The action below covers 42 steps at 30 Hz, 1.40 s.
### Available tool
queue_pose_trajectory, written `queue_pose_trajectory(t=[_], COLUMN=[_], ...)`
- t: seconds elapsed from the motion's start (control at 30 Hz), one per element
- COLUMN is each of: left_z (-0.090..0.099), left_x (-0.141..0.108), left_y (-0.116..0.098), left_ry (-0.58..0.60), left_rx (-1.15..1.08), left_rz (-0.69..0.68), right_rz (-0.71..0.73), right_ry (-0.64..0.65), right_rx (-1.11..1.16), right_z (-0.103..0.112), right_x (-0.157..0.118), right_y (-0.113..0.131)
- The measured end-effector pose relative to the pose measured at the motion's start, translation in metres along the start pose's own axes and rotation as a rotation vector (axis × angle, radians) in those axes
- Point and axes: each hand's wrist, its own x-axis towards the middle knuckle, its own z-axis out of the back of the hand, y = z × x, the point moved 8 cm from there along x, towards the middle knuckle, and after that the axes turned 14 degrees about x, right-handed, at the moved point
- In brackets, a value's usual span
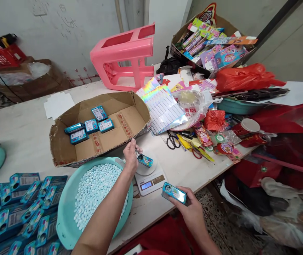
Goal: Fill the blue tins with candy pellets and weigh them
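My left hand point(131, 154) is closed around a few small pale-blue candies point(137, 153), held just above one end of a blue candy box point(146, 161). That box lies on the round plate of a white digital scale point(155, 186) with a lit display. In my right hand point(192, 209), between thumb and fingers, is a second blue candy box point(177, 194), tilted over the table's front edge; candies show through its round window. A turquoise basin point(62, 216) full of pale-blue candies point(95, 187) stands below my left forearm.
Many blue boxes point(16, 216) crowd the left front of the table. Behind the basin, a cardboard tray point(113, 138) contains several blue boxes. Scissors point(173, 140), markers and packaging clutter the right side. A pink stool point(126, 49) lies on its side at the back.
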Motion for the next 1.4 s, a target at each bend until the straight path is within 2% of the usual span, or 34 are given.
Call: queue_pose_trajectory(t=[0.4,0.6,0.7,0.77,0.83,0.97,1.07,1.13,1.17,1.23,1.33,1.4], left_z=[-0.004,-0.004,0.005,0.02,0.043,0.115,0.18,0.211,0.219,0.22,0.205,0.184], left_x=[-0.003,0.0,-0.001,-0.006,-0.015,-0.045,-0.074,-0.096,-0.106,-0.119,-0.122,-0.115], left_y=[0.002,0.002,-0.003,-0.009,-0.013,-0.006,0.011,0.025,0.032,0.039,0.034,0.024], left_ry=[0.001,-0.014,-0.02,-0.002,0.03,0.036,-0.14,-0.235,-0.233,-0.143,0.02,0.14], left_rx=[-0.006,-0.037,-0.103,-0.128,-0.128,-0.064,0.043,0.084,0.094,0.111,0.188,0.288], left_rz=[-0.007,0.065,0.131,0.164,0.204,0.334,0.441,0.546,0.594,0.65,0.614,0.557], right_rz=[-0.012,-0.011,-0.014,-0.008,0.003,0.005,-0.007,-0.022,-0.032,-0.048,-0.052,-0.041], right_ry=[-0.006,-0.021,-0.019,-0.014,-0.016,-0.028,-0.031,-0.037,-0.04,-0.048,-0.041,-0.023], right_rx=[-0.018,-0.01,-0.023,-0.022,-0.012,-0.005,0.007,0.016,0.016,0.013,0.022,0.031], right_z=[-0.003,0.0,-0.001,-0.002,-0.003,-0.004,-0.004,-0.005,-0.005,-0.007,-0.012,-0.017], right_x=[0.0,0.0,0.0,-0.001,-0.003,-0.007,-0.011,-0.014,-0.015,-0.018,-0.022,-0.024], right_y=[0.006,0.01,0.009,0.008,0.008,0.006,0.003,-0.001,-0.003,-0.007,-0.009,-0.007])
